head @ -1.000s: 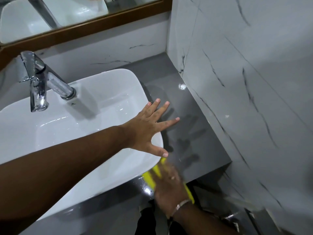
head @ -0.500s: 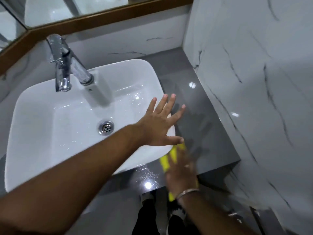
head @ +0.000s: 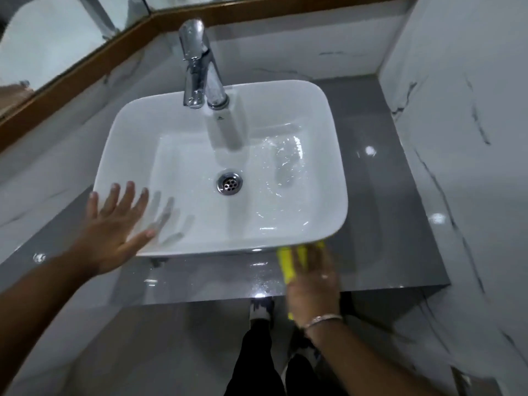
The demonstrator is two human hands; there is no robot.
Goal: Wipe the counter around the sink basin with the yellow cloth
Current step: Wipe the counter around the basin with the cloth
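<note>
A white rectangular sink basin [head: 328, 155] sits on a glossy grey counter [head: 380, 224]. My right hand [head: 313, 277] presses flat on the yellow cloth [head: 286, 265] at the counter's front strip, just below the basin's front right corner; most of the cloth is hidden under the palm. My left hand [head: 114, 224] hovers with fingers spread over the basin's front left corner, holding nothing. Both hands are motion-blurred.
A chrome faucet [head: 200, 67] stands at the basin's back edge and a drain [head: 229, 182] sits in its middle. Water streaks wet the basin's right side. Marble walls close in the right and back, with a wood-framed mirror [head: 51, 44] above. My legs and shoes show below the counter.
My left hand swung from the basin's right edge to its front left corner. My right hand with the cloth slid left along the front strip. The view shifted left.
</note>
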